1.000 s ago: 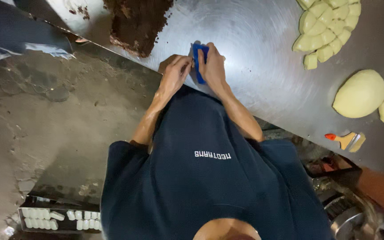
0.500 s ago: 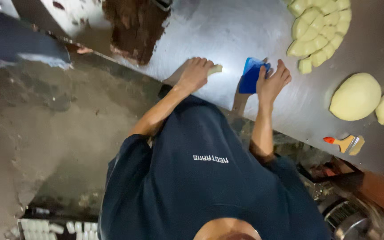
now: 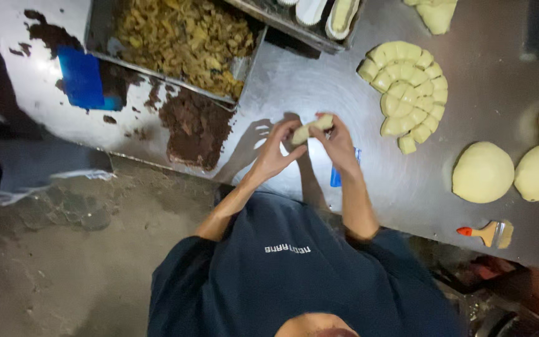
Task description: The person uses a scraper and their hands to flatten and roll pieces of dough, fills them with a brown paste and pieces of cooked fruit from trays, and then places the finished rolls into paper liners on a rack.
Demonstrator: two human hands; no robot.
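Dough piece (image 3: pixel 312 128) btwn both hands' fingers (image 3: pixel 294 134)

Steel table (image 3: pixel 294 75) carries: metal tray (image 3: pixel 98 37) of yellowish filling at rear; dark brown paste (image 3: pixel 194 128) smeared at front edge; blue scraper (image 3: pixel 82 78) at left; cut dough pieces (image 3: pixel 407 93) fanned; two dough balls (image 3: pixel 485 171) at right; brush (image 3: pixel 491 232) near front edge.
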